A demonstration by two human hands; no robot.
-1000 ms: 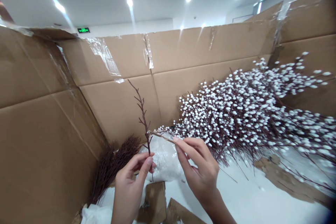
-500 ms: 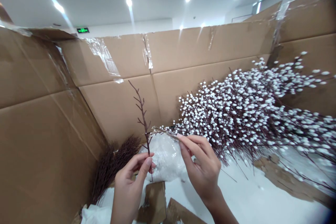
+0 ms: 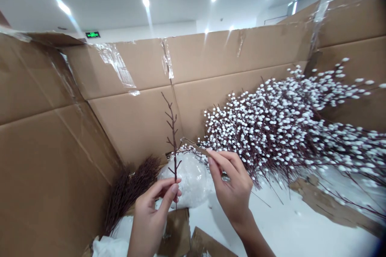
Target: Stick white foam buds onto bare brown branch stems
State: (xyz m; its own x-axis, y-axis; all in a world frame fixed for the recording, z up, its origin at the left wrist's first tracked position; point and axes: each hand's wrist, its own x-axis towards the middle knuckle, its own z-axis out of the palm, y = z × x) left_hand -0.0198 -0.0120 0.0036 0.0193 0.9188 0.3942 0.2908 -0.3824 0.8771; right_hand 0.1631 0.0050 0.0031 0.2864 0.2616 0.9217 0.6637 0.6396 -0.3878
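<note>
My left hand point(image 3: 153, 209) pinches the lower stem of a bare brown artificial twig point(image 3: 174, 140) between thumb and fingers. The twig stands nearly upright, with short side shoots. In my right hand point(image 3: 233, 184) is a pair of slim tweezers point(image 3: 196, 146), gripped between thumb and fingertips. Their tips point left toward the twig, near its middle; whether they touch it I cannot tell. Behind the twig sits a clear plastic bag point(image 3: 191, 180) filled with white pieces.
A large pile of brown branches with white buds point(image 3: 271, 124) lies to the right. On the left, a bundle of bare brown twigs point(image 3: 129, 192) leans by the cardboard wall point(image 3: 129, 124). Cardboard pieces point(image 3: 176, 233) and a white surface point(image 3: 271, 225) are below.
The twig has shifted right and turned more upright in my left hand. My right hand has stayed about in place, with the tweezer tips slightly higher and further right.
</note>
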